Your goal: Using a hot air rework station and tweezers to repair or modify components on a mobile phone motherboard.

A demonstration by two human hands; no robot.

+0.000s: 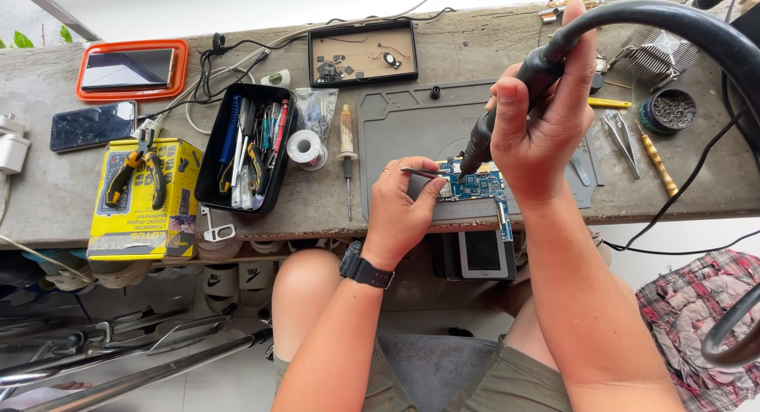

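Hands (pixel 475 167) with tweezers (pixel 421 173), hot-air nozzle (pixel 477 147)

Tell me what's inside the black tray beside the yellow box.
The black tray holds upright hand tools: a blue-handled tool, a red pen-like tool, and yellow-handled cutters. Its bottom is hidden beneath them.

Circuit board (pixel 475 184) partly hidden under right hand (pixel 538 135); nozzle tip contact unclear; hose (pixel 681 20) cut off right.

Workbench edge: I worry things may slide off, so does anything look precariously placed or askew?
Yes. The blue circuit board under the left hand and right hand sits at the front edge of the grey mat, a narrow strip of it overhanging. The yellow box with pliers on top also reaches the edge.
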